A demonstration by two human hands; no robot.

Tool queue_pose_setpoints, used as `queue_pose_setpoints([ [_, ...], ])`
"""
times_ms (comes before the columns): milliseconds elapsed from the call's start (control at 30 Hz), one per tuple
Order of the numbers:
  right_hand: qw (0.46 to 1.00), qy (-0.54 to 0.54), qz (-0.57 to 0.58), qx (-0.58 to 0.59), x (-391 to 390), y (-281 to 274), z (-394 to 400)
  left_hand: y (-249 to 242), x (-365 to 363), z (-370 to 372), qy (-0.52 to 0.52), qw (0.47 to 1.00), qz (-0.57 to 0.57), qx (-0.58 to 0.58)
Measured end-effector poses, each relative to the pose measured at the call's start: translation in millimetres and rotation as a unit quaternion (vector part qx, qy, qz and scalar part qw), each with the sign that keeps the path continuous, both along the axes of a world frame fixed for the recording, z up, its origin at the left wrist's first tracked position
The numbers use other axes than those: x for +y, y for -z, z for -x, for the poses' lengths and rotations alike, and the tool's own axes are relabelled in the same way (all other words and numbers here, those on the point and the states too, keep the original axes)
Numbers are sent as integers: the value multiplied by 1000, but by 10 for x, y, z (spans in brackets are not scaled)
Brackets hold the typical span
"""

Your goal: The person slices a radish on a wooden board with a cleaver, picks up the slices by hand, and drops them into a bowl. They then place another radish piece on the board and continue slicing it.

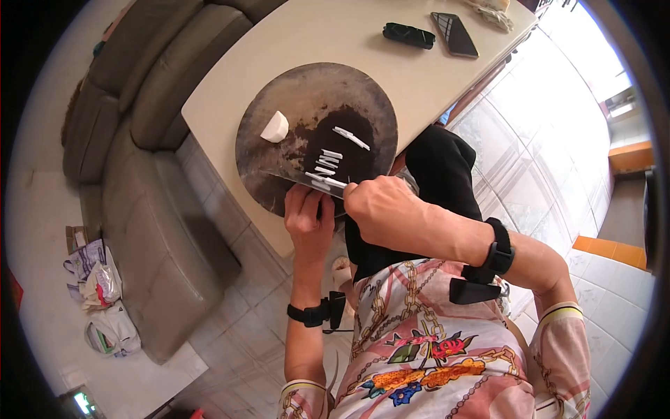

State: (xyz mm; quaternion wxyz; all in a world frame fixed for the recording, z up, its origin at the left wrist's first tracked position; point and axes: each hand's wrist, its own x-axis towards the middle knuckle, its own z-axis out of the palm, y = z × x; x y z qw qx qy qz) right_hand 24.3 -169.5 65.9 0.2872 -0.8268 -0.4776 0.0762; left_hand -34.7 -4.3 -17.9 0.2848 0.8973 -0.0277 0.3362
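Observation:
My right hand (387,213) is wrapped round the handle of a kitchen knife (296,177), whose thin blade lies across the near part of a round, dark-stained cutting board (269,98). Just on the near side of the blade, my left hand (307,218) has its fingers bent and pressed down on a white piece (321,186), mostly hidden by fingers and blade. Cut white strips (329,158) lie in a row beyond the knife. More strips (351,137) rest further up the board. A white half-round chunk (275,127) sits at the board's upper left.
The board stands on a cream table (230,77). At its far end lie a phone (455,35) and a black case (408,35). A grey leather sofa (150,216) runs along the left, with bags (101,293) on the floor beside it.

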Motion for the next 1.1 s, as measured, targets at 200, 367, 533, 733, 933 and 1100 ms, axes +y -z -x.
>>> queue_pose_setpoints([
  [200, 1000, 22, -13, 16, 132, 60, -98, 11, -17, 13, -6, 1000, 1, 3],
  [367, 1000, 22, 1, 8, -74, -1, -39, 6, -37, 6, -14, 1000, -13, -3],
  [533, 1000, 4, 12, 8, -73, -8, -6, 4, -6, 4, -4, 1000, -20, -6],
  [733, 1000, 9, 5, 15, 97, 41, -68, 2, -23, 1, -2, 1000, -26, -10],
  [933, 999, 26, -4, 31, -53, 74, -134, 20, -43, 0, -10, 1000, -19, -17],
  [1100, 997, -3, 37, 63, -158, 18, -156, -3, -41, 0, -15, 1000, -16, -8],
])
